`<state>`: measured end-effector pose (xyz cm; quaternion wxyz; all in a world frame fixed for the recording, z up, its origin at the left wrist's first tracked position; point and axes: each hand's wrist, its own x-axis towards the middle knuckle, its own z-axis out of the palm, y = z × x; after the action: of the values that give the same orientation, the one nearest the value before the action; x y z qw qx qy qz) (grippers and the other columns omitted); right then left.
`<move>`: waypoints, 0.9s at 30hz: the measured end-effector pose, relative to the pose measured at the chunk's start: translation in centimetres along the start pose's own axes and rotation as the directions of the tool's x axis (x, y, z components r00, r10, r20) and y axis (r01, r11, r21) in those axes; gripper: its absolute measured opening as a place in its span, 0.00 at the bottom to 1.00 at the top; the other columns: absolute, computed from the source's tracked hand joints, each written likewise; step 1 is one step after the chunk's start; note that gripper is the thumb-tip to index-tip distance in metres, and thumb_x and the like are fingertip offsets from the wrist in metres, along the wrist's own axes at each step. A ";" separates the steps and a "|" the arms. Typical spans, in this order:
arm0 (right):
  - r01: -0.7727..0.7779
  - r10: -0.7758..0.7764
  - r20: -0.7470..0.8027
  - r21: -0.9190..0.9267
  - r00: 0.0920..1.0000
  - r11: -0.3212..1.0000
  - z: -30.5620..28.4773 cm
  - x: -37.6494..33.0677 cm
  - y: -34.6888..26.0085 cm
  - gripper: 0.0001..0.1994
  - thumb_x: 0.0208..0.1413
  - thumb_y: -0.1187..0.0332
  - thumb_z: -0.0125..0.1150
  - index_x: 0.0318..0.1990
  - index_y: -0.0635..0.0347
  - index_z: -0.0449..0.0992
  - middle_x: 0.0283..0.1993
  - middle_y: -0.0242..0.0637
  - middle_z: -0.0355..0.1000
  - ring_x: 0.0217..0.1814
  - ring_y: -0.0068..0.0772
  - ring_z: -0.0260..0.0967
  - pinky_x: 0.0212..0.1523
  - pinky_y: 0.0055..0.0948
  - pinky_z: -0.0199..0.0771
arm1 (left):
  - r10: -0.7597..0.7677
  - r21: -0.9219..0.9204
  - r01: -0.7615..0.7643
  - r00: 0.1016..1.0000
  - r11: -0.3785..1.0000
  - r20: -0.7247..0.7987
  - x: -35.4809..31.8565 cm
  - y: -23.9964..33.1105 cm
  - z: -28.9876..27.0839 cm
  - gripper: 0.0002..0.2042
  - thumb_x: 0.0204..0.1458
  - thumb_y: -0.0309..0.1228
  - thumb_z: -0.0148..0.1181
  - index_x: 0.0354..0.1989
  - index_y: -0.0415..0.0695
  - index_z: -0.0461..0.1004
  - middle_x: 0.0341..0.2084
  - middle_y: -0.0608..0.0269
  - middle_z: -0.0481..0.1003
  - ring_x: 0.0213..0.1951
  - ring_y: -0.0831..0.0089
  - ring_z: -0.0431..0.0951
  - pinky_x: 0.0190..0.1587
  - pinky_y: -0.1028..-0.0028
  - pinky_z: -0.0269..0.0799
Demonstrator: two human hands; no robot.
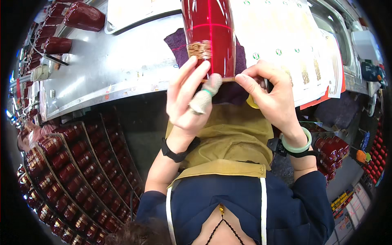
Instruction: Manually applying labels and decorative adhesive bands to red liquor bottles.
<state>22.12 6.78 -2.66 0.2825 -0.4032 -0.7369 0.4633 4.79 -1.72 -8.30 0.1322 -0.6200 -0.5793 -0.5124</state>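
Note:
A tall dark red bottle [212, 32] lies on a purple cloth [234, 87] at the edge of a steel table [110, 65]. A thin red light cross falls on it, and it bears a gold label. My left hand [190, 96] rests its fingers on the bottle's lower end, its thumb in a grey fabric cot. My right hand [269, 96] pinches the bottle's bottom rim with thumb and forefinger; a pale green bangle [298, 145] sits on that wrist.
Sheets of gold labels [294, 45] lie to the right of the bottle. More red bottles [81, 16] lie at the table's far left. Trays with several rows of red bottles [73, 179] stand at lower left, others at right [332, 153].

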 end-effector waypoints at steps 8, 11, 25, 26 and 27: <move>-0.011 0.011 -0.016 0.034 1.000 0.999 0.3 -0.1 -0.2 0.08 0.57 0.69 0.72 0.32 0.66 0.82 0.25 0.34 0.71 0.26 0.24 0.64 0.30 0.27 0.63 | -0.076 -0.008 0.076 0.995 0.997 -0.064 -1.4 -0.9 -0.3 0.16 0.47 0.11 0.69 0.46 0.26 0.79 0.46 0.45 0.82 0.49 0.49 0.84 0.50 0.62 0.85; -0.028 0.028 -0.009 0.028 1.000 0.999 0.3 0.0 -0.1 0.08 0.57 0.69 0.72 0.32 0.66 0.82 0.25 0.34 0.70 0.27 0.24 0.64 0.30 0.27 0.63 | -0.026 0.040 0.028 0.998 0.999 -0.055 -1.1 -0.7 -0.4 0.15 0.48 0.13 0.69 0.46 0.26 0.79 0.48 0.46 0.81 0.47 0.50 0.84 0.48 0.62 0.86; -0.006 0.006 -0.011 0.015 1.000 1.000 0.9 0.3 0.0 0.09 0.56 0.69 0.73 0.31 0.66 0.81 0.25 0.33 0.71 0.25 0.22 0.63 0.29 0.26 0.63 | -0.163 -0.094 0.154 0.982 0.984 -0.095 -0.7 -0.3 0.0 0.11 0.49 0.15 0.71 0.42 0.30 0.81 0.44 0.49 0.83 0.49 0.50 0.85 0.50 0.63 0.85; 0.012 -0.012 0.001 0.021 1.000 1.000 1.0 0.3 0.0 0.09 0.56 0.69 0.73 0.31 0.66 0.81 0.25 0.33 0.71 0.25 0.22 0.62 0.28 0.26 0.63 | -0.123 -0.064 0.119 0.990 0.991 -0.071 -0.8 -0.4 -0.1 0.12 0.49 0.13 0.69 0.43 0.29 0.80 0.44 0.49 0.83 0.49 0.50 0.85 0.50 0.63 0.85; 0.020 -0.020 -0.011 0.027 1.000 0.999 1.1 0.3 0.0 0.09 0.56 0.69 0.73 0.31 0.66 0.81 0.25 0.33 0.71 0.25 0.22 0.62 0.28 0.26 0.63 | -0.091 -0.042 0.089 0.995 0.995 -0.051 -1.0 -0.6 -0.3 0.13 0.49 0.12 0.68 0.45 0.28 0.80 0.44 0.49 0.83 0.49 0.50 0.85 0.50 0.63 0.85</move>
<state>21.08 6.54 -3.07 0.2962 -0.3944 -0.7331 0.4683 4.37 -2.34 -9.18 0.1119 -0.5819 -0.5928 -0.5454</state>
